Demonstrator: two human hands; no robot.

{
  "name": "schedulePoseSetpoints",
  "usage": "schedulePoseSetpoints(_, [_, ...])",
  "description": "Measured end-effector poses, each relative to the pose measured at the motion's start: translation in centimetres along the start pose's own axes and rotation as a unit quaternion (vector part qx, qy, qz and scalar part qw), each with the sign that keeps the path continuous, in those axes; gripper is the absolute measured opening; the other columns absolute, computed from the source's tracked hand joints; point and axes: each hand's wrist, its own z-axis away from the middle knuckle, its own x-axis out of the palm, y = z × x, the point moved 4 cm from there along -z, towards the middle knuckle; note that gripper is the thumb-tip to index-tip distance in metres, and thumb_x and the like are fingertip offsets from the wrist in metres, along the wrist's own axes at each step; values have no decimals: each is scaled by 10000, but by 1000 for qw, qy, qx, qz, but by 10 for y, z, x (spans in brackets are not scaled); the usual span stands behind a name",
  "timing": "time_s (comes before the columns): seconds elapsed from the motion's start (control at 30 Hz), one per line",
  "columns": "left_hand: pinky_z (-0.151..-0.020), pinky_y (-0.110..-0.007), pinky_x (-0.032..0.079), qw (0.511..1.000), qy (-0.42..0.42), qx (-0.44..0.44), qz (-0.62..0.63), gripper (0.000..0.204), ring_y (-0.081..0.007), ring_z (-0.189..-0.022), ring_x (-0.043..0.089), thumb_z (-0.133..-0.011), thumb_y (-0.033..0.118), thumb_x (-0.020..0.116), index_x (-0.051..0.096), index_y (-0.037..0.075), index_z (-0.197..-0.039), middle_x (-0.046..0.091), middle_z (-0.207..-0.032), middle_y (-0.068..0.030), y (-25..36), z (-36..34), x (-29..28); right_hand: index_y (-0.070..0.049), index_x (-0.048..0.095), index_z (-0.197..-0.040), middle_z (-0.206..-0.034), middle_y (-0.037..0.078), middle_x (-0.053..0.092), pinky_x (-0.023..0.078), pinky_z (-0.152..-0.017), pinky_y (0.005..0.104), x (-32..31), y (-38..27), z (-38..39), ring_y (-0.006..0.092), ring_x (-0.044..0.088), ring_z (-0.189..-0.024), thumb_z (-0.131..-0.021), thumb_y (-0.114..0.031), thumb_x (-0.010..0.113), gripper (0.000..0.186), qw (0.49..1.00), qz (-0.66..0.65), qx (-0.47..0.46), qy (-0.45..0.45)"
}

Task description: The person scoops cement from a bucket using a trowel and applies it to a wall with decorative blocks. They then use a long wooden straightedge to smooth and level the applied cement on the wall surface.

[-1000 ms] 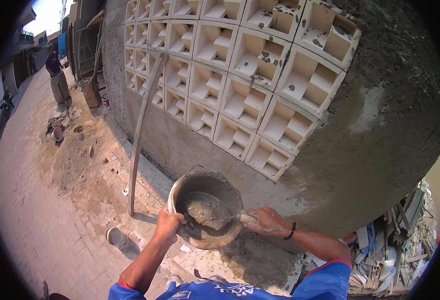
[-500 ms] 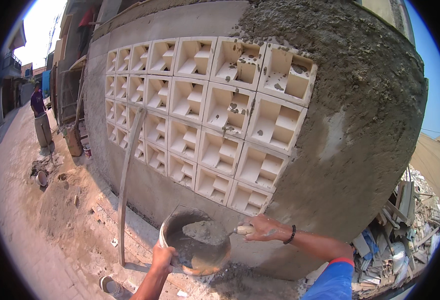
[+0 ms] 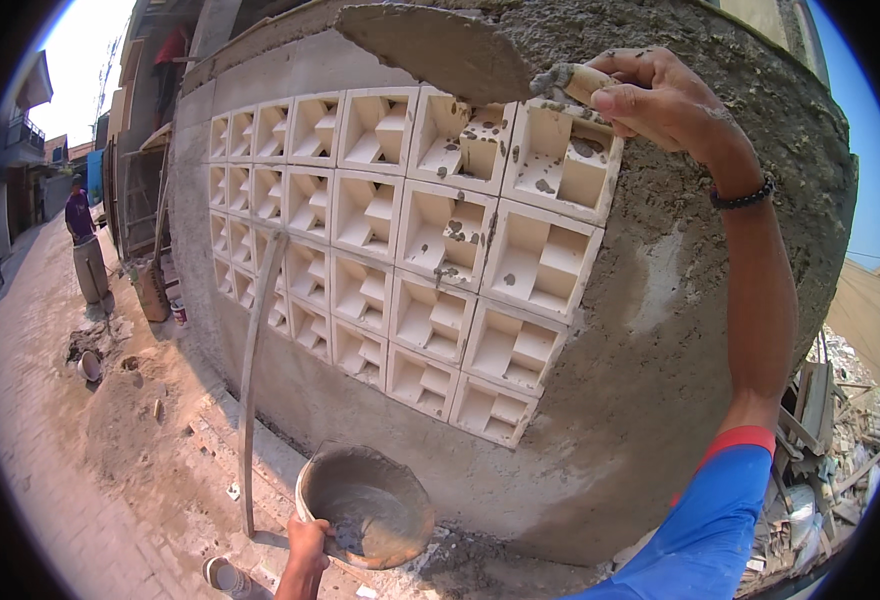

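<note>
My right hand [image 3: 665, 105] is closed round the wooden handle of a trowel [image 3: 435, 48], raised to the top of the wall. The blade is grey with mortar and overlaps the upper edge of the pale vent blocks [image 3: 368, 213]; whether it touches the wall I cannot tell. Low in front of the wall, my left hand [image 3: 307, 545] grips the rim of a bucket [image 3: 400, 545] with grey mortar inside. Wet, rough mortar [image 3: 750, 150] covers the wall right of the blocks, and grey splashes spot the blocks nearest my right hand.
A wooden strip [image 3: 254, 400] leans against the blocks. A small pail [image 3: 225, 575] stands at lower left, near a sand heap [image 3: 125, 430]. Along the lane, a person [image 3: 82, 220] stands at far left. Rubble and planks [image 3: 820, 450] pile up beyond the wall's right end.
My right hand has lifted the trowel from the bucket up to the wall's top. The bucket, still in my left hand, sits slightly lower and further left in view.
</note>
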Motion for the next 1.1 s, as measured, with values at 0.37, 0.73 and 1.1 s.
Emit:
schedulePoseSetpoints(0.37, [-533, -295, 464, 999, 31, -23, 13, 463, -169, -662, 569, -656, -129, 503, 574, -35, -1104, 613, -862, -81, -38, 41, -36, -44, 637, -927, -621, 20, 567, 420, -369, 233, -178, 166, 89, 80, 532, -438, -902, -425, 606, 383, 871, 49, 295, 389])
schedulePoseSetpoints(0.73, [-611, -265, 473, 995, -67, -55, -40, 595, -154, -776, 582, -675, -155, 475, 537, 1, -1246, 624, -1006, -75, -49, 98, -83, 29, 565, -1209, -809, 15, 539, 467, -486, 246, 133, -40, 350, 94, 552, -541, -768, -152, 671, 488, 828, -141, 531, -113])
schedulePoseSetpoints(1.1, [-469, -248, 388, 971, -181, -83, -136, 604, -93, -579, 482, -672, -141, 489, 543, 14, -1253, 566, -788, -31, -22, 169, -42, -65, 619, -921, -728, 152, 604, 517, -661, 435, 337, -194, 418, 307, 642, -688, -809, -67, 543, 135, 912, 242, 27, -330])
